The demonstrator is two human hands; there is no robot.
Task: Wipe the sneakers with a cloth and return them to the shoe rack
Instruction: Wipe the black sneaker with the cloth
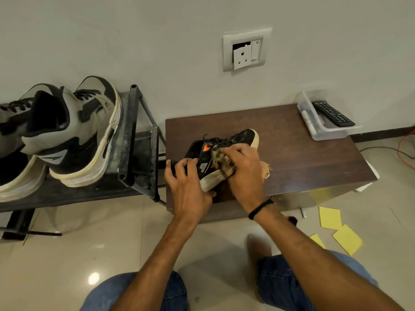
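While left hand (pixel 190 187) grips one black sneaker (pixel 221 151) | right hand (pixel 244 169) fingers clutch one cloth (pixel 222 160) | two grey sneakers (pixel 67 135) racked

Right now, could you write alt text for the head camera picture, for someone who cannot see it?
A person's left hand steadies a black sneaker on a dark wooden table while the right hand presses a cloth against its side. A grey pair of sneakers sits on the shoe rack to the left, against a white wall.
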